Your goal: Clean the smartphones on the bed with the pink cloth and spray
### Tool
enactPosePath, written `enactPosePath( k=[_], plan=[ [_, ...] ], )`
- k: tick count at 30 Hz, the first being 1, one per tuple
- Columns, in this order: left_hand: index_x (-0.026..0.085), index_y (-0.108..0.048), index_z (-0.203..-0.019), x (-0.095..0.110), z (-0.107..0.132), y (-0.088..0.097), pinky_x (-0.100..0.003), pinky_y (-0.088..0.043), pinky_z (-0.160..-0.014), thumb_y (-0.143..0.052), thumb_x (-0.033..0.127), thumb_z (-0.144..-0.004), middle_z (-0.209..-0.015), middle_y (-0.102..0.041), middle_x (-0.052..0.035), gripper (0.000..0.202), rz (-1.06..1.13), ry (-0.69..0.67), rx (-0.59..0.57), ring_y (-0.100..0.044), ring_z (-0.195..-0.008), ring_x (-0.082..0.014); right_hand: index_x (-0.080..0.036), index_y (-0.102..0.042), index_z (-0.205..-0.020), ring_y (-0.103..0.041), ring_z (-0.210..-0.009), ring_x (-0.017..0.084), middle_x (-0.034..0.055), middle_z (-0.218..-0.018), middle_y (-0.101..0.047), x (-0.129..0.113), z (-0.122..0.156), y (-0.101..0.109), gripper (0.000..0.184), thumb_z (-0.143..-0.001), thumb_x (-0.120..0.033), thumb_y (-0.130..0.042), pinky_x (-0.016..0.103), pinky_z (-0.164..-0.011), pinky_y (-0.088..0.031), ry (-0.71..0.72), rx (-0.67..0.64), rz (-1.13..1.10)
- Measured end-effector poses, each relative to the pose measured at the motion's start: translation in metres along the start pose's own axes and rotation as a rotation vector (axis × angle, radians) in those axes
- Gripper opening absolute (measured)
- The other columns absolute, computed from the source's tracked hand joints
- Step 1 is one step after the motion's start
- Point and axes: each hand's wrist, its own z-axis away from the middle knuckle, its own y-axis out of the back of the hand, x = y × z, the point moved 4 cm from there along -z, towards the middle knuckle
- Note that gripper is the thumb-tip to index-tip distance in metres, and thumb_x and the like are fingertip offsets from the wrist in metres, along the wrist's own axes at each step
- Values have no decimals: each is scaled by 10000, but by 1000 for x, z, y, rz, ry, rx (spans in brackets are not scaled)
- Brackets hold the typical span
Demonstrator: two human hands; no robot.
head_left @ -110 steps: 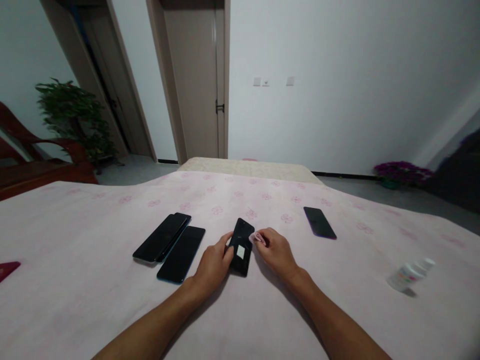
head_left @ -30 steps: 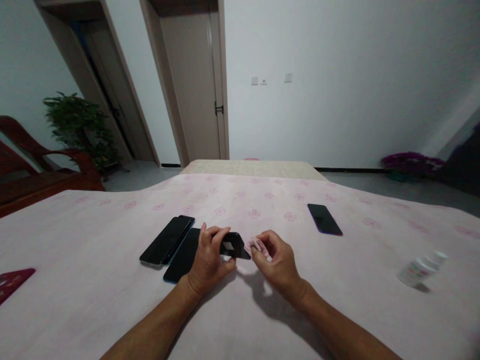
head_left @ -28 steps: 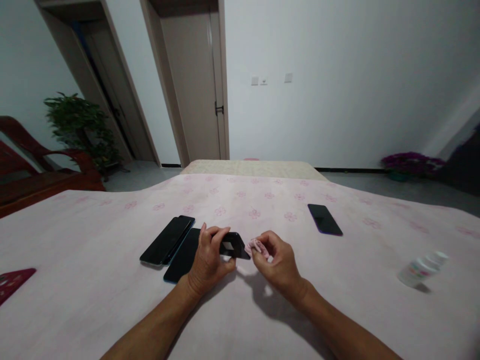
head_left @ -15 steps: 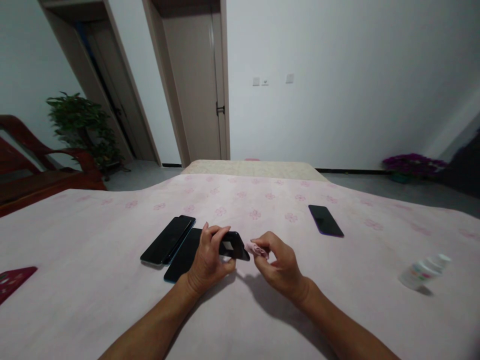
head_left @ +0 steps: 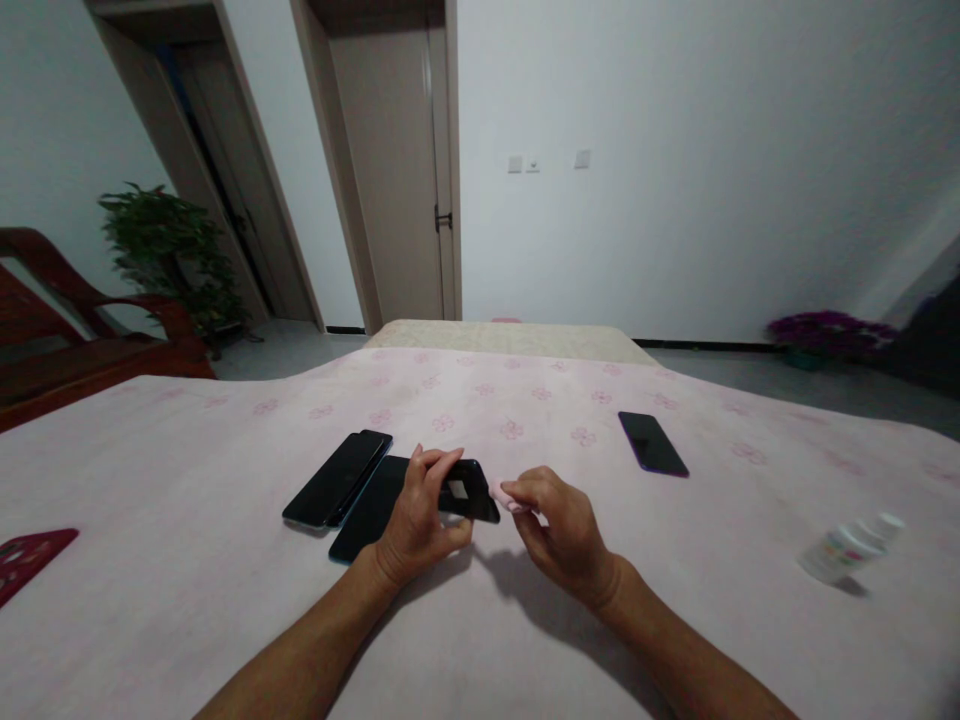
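Observation:
My left hand (head_left: 416, 515) grips a black phone (head_left: 469, 492) with a small white sticker on it and holds it raised, edge-up, just above the pink flowered cloth (head_left: 187, 560). My right hand (head_left: 559, 525) is closed on a small pink wad of cloth (head_left: 501, 494), which it presses against the phone's right end. Directly left of my left hand lie three more dark phones: two overlapping (head_left: 337, 478) and one flat beside them (head_left: 371, 495).
Another dark phone (head_left: 652, 443) lies far right on the cloth. A small white bottle (head_left: 847, 548) lies on its side near the right edge. A dark red object (head_left: 26, 560) sits at the left edge. Beyond stand doors, a plant (head_left: 169, 250) and a red chair (head_left: 67, 340).
The phone lay flat under both hands at first; my left hand has lifted and tipped it onto its edge. My right hand has since brought the pink wad up against its end.

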Motion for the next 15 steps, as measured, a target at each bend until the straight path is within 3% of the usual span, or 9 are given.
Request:
enactPosePath(
  k=[6,11,15],
  plan=[
    [260,-286,-1467,-1,3,-4,-638,-314,-1151,-685,144,-670,-1254,-489,-105,898,-19,9,-26,-530,-1197,-315,-244,-587,-1124,-637,-735,176,39,-825,-656,-2,-2,2,299,-880,-88,-514,284,-634,-524,-26,35,23],
    [238,-313,-1454,-2,3,-2,-605,-355,-1141,-693,155,-671,-1235,-485,-106,874,-17,15,41,-525,-1187,-309,-238,-583,-1082,-602,-669,165,17,-765,-610,-1,1,-1,285,-857,-73,-523,274,-586,-486,-36,-12,5],
    [242,-315,-1457,0,3,-4,-621,-329,-1154,-691,153,-674,-1231,-487,-101,874,-10,1,30,-528,-1180,-300,-231,-596,-1006,-570,-623,144,7,-745,-583,-1,-1,0,213,-866,-84,-534,258,-561,-465,-137,51,-29]
  ],
)
